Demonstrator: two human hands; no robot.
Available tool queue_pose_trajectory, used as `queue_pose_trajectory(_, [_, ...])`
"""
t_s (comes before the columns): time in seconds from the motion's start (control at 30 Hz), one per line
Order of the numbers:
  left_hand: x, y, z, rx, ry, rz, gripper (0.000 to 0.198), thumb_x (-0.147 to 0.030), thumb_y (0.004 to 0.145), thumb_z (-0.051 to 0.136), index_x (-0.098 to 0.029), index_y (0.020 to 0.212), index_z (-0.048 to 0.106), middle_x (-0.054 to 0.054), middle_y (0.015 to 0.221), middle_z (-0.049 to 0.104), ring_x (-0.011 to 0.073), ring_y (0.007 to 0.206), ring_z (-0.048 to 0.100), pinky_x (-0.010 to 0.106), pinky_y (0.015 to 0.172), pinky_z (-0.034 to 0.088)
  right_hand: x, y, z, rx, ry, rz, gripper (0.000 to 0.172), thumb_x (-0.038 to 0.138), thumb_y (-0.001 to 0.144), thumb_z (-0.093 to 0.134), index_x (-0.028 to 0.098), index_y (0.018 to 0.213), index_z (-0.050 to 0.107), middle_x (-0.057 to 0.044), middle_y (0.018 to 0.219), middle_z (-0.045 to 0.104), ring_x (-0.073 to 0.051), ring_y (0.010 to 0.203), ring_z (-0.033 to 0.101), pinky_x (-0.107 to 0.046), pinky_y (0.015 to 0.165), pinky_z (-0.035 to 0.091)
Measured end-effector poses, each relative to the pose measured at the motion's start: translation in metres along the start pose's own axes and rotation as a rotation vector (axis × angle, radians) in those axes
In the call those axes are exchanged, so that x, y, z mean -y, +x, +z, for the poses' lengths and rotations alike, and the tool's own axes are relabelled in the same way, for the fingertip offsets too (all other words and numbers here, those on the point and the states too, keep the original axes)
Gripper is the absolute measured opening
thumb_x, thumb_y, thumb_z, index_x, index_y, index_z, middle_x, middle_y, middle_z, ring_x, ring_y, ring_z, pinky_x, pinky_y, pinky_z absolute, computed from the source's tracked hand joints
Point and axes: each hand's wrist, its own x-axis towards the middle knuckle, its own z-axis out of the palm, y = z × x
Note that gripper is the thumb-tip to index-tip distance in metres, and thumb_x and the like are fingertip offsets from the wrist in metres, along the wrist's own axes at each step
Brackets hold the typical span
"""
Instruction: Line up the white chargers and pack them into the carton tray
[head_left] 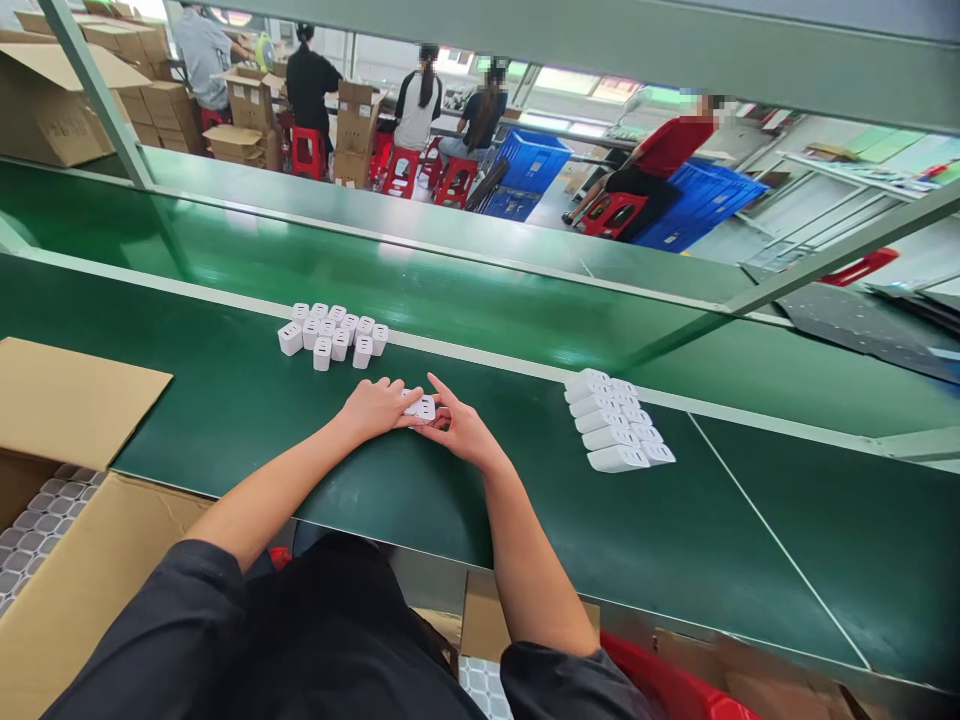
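White chargers (pixel 420 406): a small bunch lying on the green bench (pixel 247 420), just in front of the person and between the two hands.
Left hand (pixel 379 405): its fingers (pixel 394 388) lie over the bunch from the left and are lightly closed on it.
Right hand (pixel 461 430): its fingers (pixel 441 392) curve against the bunch from the right, with the forefinger stretched out. Both hands press the bunch together, and it is not lifted.
Done, as I judge: the lying rows (pixel 619 430) to the right are neat, two side by side, and look already arranged.
Left, as I judge: the standing cluster (pixel 334 335), further back on the left, is loose and untouched. The bunch in hand is not yet squared.
Cardboard box (pixel 82 600): it stands open at the left edge with a grey tray (pixel 34 525) of cells inside. The cells that show look empty.
Second tray (pixel 484 685): only a small part shows below the bench edge, and I cannot tell what is in it.
Red bin (pixel 675 690): it is at the lower right, and its inside is hidden.
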Motion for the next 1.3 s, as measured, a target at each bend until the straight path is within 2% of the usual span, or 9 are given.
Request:
queue_pose_trajectory(0.23, [0.012, -0.018, -0.014, -0.007, -0.176, -0.071, 0.054, -0.057, 0.093, 0.057, -0.030, 0.140, 0.053, 0.011, 0.120, 0.065, 0.0275, 0.104, 0.064, 0.030, 0.073, 0.044, 0.013, 0.003, 0.016, -0.038, 0.047, -0.076, 0.092, 0.042, 0.077, 0.075, 0.028, 0.157, 0.032, -0.005, 0.111, 0.066, -0.013, 0.070, 0.063, -0.036, 0.074, 0.062])
queue_pose_trajectory(0.37, [0.026, -0.043, -0.034, -0.063, -0.386, -0.189, 0.054, -0.057, 0.089, 0.062, -0.029, 0.136, 0.057, 0.008, 0.119, 0.068, 0.0289, 0.106, 0.065, 0.032, 0.077, 0.047, 0.044, 0.007, 0.024, -0.064, 0.011, -0.127, 0.084, 0.046, 0.081, 0.072, 0.028, 0.155, 0.036, -0.006, 0.111, 0.067, -0.012, 0.066, 0.061, -0.035, 0.072, 0.061])
queue_pose_trajectory(0.57, [0.053, -0.123, -0.066, -0.217, -0.795, -0.405, 0.073, -0.063, 0.101, 0.005, -0.017, 0.139, 0.047, 0.009, 0.105, 0.071, 0.0177, 0.080, 0.068, 0.028, 0.066, 0.053, 0.137, 0.015, 0.051, -0.140, -0.213, -0.525, 0.058, 0.044, 0.093, 0.062, 0.032, 0.147, 0.045, -0.010, 0.133, 0.059, -0.018, 0.086, 0.064, -0.036, 0.071, 0.060])
queue_pose_trajectory(0.67, [0.059, -0.184, -0.077, -0.340, -1.229, -0.605, 0.086, -0.070, 0.096, 0.000, -0.012, 0.130, 0.053, 0.010, 0.087, 0.070, 0.0154, 0.061, 0.063, 0.029, 0.058, 0.053, 0.187, 0.023, 0.090, -0.090, -0.291, -0.795, 0.056, 0.038, 0.092, 0.065, 0.033, 0.144, 0.046, -0.011, 0.139, 0.052, -0.026, 0.109, 0.061, -0.043, 0.086, 0.060])
queue_pose_trajectory(0.77, [0.059, -0.248, -0.085, -0.549, -1.782, -0.784, 0.075, -0.077, 0.094, 0.024, -0.016, 0.119, 0.060, 0.005, 0.077, 0.067, 0.0127, 0.053, 0.057, 0.026, 0.052, 0.051, 0.232, 0.030, 0.144, 0.058, -0.329, -1.000, 0.059, 0.040, 0.091, 0.066, 0.029, 0.145, 0.044, -0.013, 0.145, 0.047, -0.030, 0.123, 0.055, -0.047, 0.096, 0.056])
queue_pose_trajectory(0.83, [0.056, -0.291, -0.087, -0.715, -1.912, -0.815, 0.065, -0.075, 0.092, 0.040, -0.019, 0.116, 0.062, 0.004, 0.078, 0.069, 0.0117, 0.054, 0.058, 0.024, 0.051, 0.050, 0.259, 0.032, 0.183, 0.136, -0.342, -1.096, 0.055, 0.041, 0.092, 0.065, 0.025, 0.141, 0.047, -0.016, 0.147, 0.046, -0.032, 0.126, 0.053, -0.048, 0.097, 0.055])
queue_pose_trajectory(0.97, [0.046, -0.378, -0.082, -0.964, -1.932, -0.909, 0.065, -0.077, 0.078, 0.061, -0.017, 0.102, 0.066, 0.001, 0.072, 0.068, 0.0120, 0.053, 0.058, 0.023, 0.048, 0.048, 0.303, 0.024, 0.256, 0.303, -0.277, -1.258, 0.037, 0.039, 0.092, 0.064, 0.018, 0.121, 0.059, -0.018, 0.142, 0.052, -0.030, 0.121, 0.057, -0.045, 0.094, 0.056])
queue_pose_trajectory(1.13, [0.022, -0.472, -0.062, -1.145, -1.810, -1.160, 0.068, -0.082, 0.071, 0.064, -0.017, 0.090, 0.065, 0.000, 0.067, 0.066, 0.0107, 0.050, 0.055, 0.021, 0.045, 0.042, 0.337, 0.004, 0.333, 0.627, -0.148, -1.411, 0.021, 0.029, 0.096, 0.057, 0.019, 0.114, 0.063, -0.015, 0.134, 0.060, -0.026, 0.119, 0.060, -0.041, 0.094, 0.057])
queue_pose_trajectory(1.3, [0.002, -0.536, -0.042, -1.286, -1.798, -1.288, 0.066, -0.078, 0.073, 0.067, -0.016, 0.093, 0.066, 0.003, 0.072, 0.069, 0.0110, 0.054, 0.057, 0.021, 0.049, 0.041, 0.355, -0.016, 0.409, 0.658, -0.147, -1.596, 0.010, 0.016, 0.095, 0.055, 0.019, 0.097, 0.065, -0.013, 0.121, 0.067, -0.024, 0.104, 0.065, -0.038, 0.082, 0.059])
